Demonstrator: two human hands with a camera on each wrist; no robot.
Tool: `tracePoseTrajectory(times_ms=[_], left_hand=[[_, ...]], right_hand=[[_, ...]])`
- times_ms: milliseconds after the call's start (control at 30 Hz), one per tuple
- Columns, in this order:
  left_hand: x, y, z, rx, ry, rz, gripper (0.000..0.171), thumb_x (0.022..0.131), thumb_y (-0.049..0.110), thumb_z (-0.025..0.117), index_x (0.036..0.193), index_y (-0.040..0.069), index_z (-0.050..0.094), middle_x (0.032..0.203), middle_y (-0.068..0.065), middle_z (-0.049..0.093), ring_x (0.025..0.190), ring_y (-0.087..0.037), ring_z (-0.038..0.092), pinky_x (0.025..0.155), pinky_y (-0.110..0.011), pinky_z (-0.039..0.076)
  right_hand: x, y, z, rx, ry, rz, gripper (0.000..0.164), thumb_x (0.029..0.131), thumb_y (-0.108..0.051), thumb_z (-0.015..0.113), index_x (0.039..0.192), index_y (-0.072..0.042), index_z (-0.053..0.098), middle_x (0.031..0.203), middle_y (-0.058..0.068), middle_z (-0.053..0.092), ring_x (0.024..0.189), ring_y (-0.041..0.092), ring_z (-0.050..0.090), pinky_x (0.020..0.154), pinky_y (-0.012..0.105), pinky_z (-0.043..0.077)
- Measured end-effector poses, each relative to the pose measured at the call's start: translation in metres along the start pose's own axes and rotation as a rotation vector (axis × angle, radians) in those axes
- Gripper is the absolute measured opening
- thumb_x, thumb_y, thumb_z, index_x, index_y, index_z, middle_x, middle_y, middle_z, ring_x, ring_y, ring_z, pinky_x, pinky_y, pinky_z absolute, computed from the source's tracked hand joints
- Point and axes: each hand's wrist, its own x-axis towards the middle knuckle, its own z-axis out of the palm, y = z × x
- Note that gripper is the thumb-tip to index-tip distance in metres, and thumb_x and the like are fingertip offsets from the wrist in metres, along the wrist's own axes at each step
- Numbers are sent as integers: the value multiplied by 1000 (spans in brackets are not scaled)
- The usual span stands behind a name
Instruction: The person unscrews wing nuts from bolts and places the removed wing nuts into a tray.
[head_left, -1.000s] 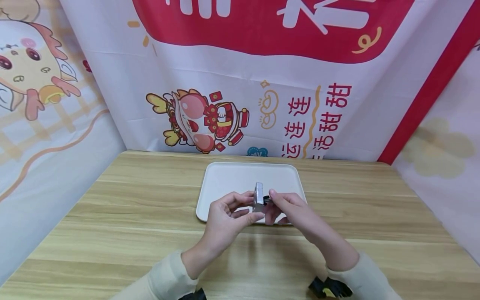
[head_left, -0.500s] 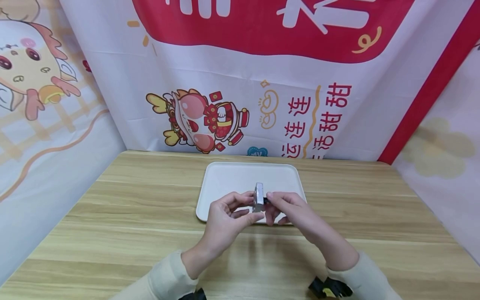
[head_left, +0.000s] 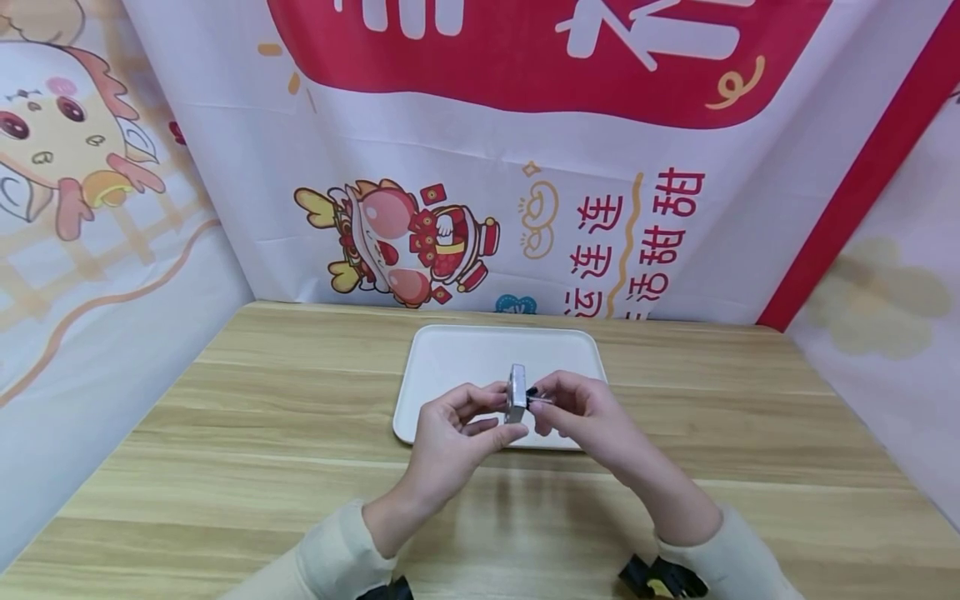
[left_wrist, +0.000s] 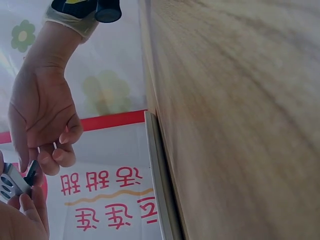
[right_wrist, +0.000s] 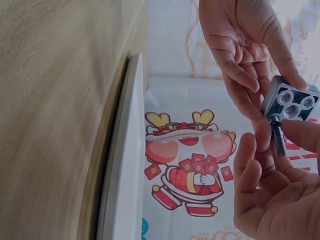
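Note:
Over the near part of the white tray [head_left: 450, 354], my left hand [head_left: 453, 433] grips a small silver metal block [head_left: 516, 393] by its edges, thumb below and fingers behind. Several round holes show on the block's face in the right wrist view. From a corner hole there a black threaded screw [right_wrist: 278, 137] sticks out, its free end pointing away from the block. My right hand [head_left: 592, 412] has its thumb and index finger on either side of the screw, pinching it close to the block; its other fingers are loosely curled.
The tray lies flat toward the back of the wooden table [head_left: 300, 433]. A printed white and red cloth [head_left: 450, 142] hangs right behind the table's far edge, with more printed cloth at both sides. Dark straps [head_left: 663, 575] sit at the wrists.
My right thumb and fingers have turned about the screw, the knuckles rising, so that more of the screw shows between them. The left hand and block have stayed in place.

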Motion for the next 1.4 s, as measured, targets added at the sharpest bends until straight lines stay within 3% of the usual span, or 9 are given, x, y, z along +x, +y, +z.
tracePoseTrajectory(times_ms=[133,400,667,1000,1233,1400], left_hand=[[0,0,0,5,3,-1,34,73,2,87,100,-2,67,124,-8,71,113,-18,68,90,-32,60],[-2,2,1,13,5,4,34,73,2,87,100,-2,67,124,-8,71,112,-18,68,93,-40,59],[-2,2,1,13,3,6,35,72,2,87,100,-3,67,124,-9,71,114,-18,67,88,-27,60],[-2,1,1,29,-3,6,34,72,2,87,100,-2,68,124,-9,71,115,-20,67,87,-23,59],[-1,0,0,16,-1,14,34,73,2,86,100,-3,67,124,-10,71,115,-21,67,89,-28,60],[0,0,-1,12,7,26,33,73,1,86,100,-3,67,123,-10,71,114,-20,68,91,-34,60]], right_hand=[[-1,-1,0,-10,22,-28,20,98,-15,63,112,0,63,92,16,64,80,17,61,73,25,53],[-1,-5,-1,-18,75,50,34,105,-31,50,111,0,63,85,6,65,84,19,62,76,35,53],[1,-3,-1,-1,-27,162,56,108,-43,35,99,4,65,76,1,65,78,16,61,71,31,49],[0,-1,1,31,-69,140,51,108,-39,37,89,1,61,72,0,64,75,14,59,66,29,50],[2,-1,2,31,-47,125,47,107,-37,41,98,6,61,74,0,64,76,13,60,65,27,48],[1,-2,5,-11,-7,79,37,106,-33,47,102,1,61,80,3,64,81,16,60,71,32,49]])
